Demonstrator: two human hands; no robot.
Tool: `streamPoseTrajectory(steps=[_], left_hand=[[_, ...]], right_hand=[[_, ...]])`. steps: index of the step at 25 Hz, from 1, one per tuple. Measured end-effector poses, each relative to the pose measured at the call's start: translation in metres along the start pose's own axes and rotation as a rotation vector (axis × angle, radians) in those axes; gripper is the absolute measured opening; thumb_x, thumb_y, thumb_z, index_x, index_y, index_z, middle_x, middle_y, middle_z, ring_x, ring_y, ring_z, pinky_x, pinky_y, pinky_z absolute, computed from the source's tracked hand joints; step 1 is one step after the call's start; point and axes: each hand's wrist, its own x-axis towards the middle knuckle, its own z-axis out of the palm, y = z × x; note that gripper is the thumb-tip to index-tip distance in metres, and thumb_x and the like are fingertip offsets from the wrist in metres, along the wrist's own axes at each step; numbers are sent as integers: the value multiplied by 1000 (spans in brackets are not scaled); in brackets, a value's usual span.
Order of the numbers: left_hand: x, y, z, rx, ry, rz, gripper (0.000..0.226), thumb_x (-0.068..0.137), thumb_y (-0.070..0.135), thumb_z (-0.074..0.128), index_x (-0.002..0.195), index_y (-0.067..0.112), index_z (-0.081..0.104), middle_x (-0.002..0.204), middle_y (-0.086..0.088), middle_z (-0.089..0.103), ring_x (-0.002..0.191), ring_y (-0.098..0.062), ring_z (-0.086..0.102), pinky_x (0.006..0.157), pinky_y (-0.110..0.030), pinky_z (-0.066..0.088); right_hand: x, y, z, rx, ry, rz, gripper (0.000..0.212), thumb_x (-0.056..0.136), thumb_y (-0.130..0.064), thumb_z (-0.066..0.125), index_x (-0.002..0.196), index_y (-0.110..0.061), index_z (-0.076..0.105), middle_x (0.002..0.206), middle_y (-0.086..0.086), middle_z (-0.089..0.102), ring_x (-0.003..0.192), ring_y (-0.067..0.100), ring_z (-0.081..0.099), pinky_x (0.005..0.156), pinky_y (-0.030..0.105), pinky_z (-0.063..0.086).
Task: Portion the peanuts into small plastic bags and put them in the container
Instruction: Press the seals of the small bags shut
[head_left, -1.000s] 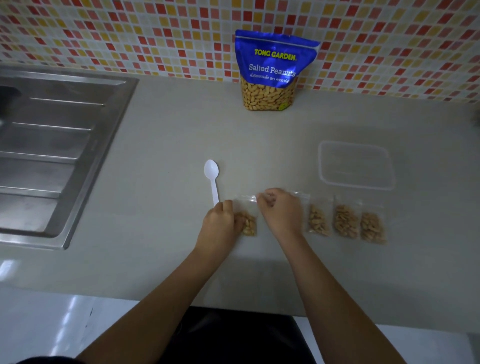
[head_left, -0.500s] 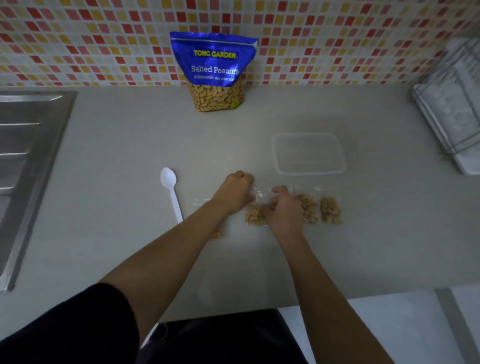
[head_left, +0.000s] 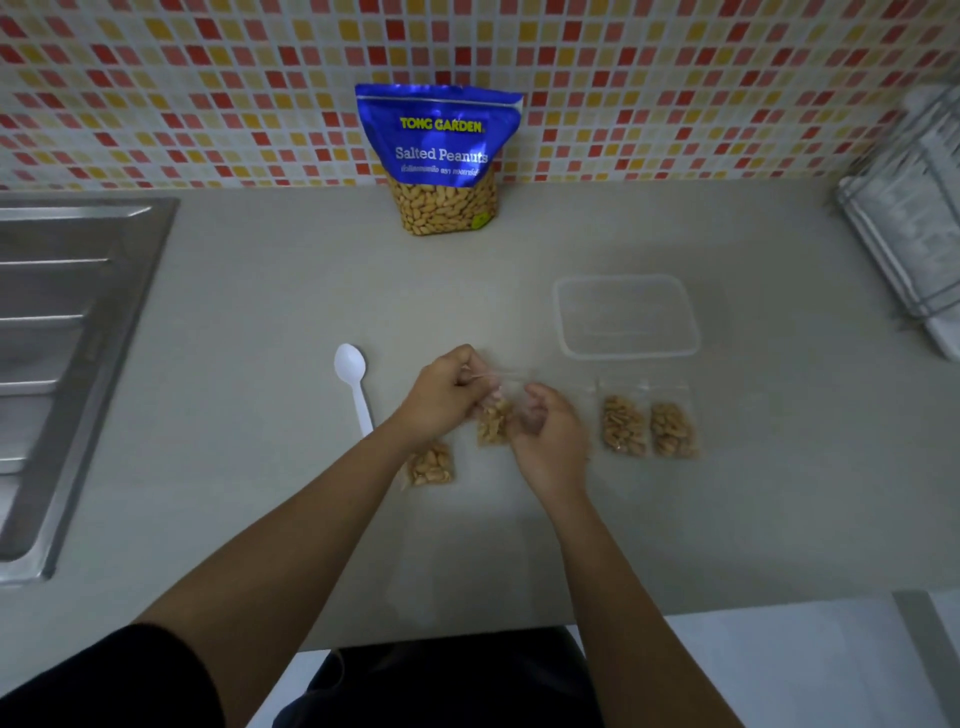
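A small bag (head_left: 493, 415) of peanuts is pinched at its top by the left hand (head_left: 441, 397), above the counter (head_left: 260, 312). The right hand (head_left: 545, 441) is curled beside it; its grip cannot be told. Three filled bags lie near, and the container (head_left: 626, 317) sits far right.

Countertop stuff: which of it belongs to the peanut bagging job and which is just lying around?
Part of the job:
- peanut pouch
- small bag held by the left hand and right hand
- filled bags on the counter
- clear container, nothing in it yet
- white spoon

Just lying about:
- sink
- wire rack
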Motion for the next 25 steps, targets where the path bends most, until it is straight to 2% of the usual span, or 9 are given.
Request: streamPoseTrajectory(steps=[4, 7, 8, 11, 14, 17, 20, 23, 25], left_hand=[[-12, 14, -13, -307, -19, -71, 17, 90, 7, 57, 77, 12, 47, 76, -8, 67, 61, -4, 64, 51, -15, 49], [-15, 20, -22, -136, 42, -39, 15, 87, 10, 62, 77, 13, 51, 78, -8, 63, 70, -16, 63, 64, -30, 56], [-15, 22, -27, -73, 67, -33, 13, 85, 8, 64, 78, 14, 55, 78, -7, 62, 72, -19, 62, 71, -35, 55], [-15, 31, -38, 6, 7, 2, 15, 82, 6, 66, 87, 20, 63, 73, 5, 63, 69, -9, 60, 72, -25, 53], [-17, 45, -38, 164, -75, 68, 5, 83, 14, 68, 88, 16, 69, 57, 11, 60, 55, -4, 55, 58, -16, 48], [-24, 50, -31, 172, -81, 23, 4, 86, 15, 65, 86, 11, 67, 69, -2, 61, 65, -18, 61, 72, -36, 56], [-30, 46, -24, 154, -19, 21, 8, 86, 17, 64, 78, 16, 65, 69, 0, 60, 64, -20, 62, 78, -46, 58], [-32, 42, -19, 199, 35, 64, 10, 86, 22, 64, 78, 16, 64, 65, 2, 61, 61, -21, 63, 74, -43, 59], [-32, 43, -17, 256, 75, 113, 10, 87, 20, 63, 81, 12, 65, 63, 2, 61, 62, -24, 66, 71, -38, 59]], right_hand=[[-5, -18, 1, 469, -62, 151, 25, 89, -21, 61, 113, -18, 59, 112, 5, 66, 98, 11, 61, 90, 29, 48], [-9, -21, 5, 427, -85, 52, 4, 88, -27, 62, 90, -30, 64, 88, -4, 70, 81, 8, 64, 79, 35, 52], [-10, -21, 6, 427, -74, 32, 7, 88, -26, 63, 84, -32, 64, 82, -6, 69, 77, 6, 63, 76, 34, 52], [-12, -22, 1, 429, -122, 2, 16, 89, -19, 61, 77, -30, 61, 72, -11, 63, 66, -3, 57, 71, 25, 46], [-16, -30, 0, 523, -154, 47, 14, 91, -19, 56, 82, -28, 60, 76, -8, 63, 72, 4, 57, 69, 22, 45], [-14, -37, 2, 460, -56, -6, 17, 93, -35, 50, 83, -31, 63, 74, -3, 66, 72, 10, 61, 68, 26, 48], [-8, -36, 0, 395, -49, -146, 17, 93, -30, 53, 80, -35, 63, 74, -5, 68, 71, 10, 63, 69, 32, 50], [-6, -33, -1, 461, -49, -182, 16, 91, -25, 57, 82, -34, 67, 83, -5, 72, 81, 15, 67, 76, 35, 52], [-7, -34, 1, 527, -38, -157, 14, 90, -21, 59, 86, -30, 69, 87, -6, 72, 82, 11, 66, 76, 29, 52]])
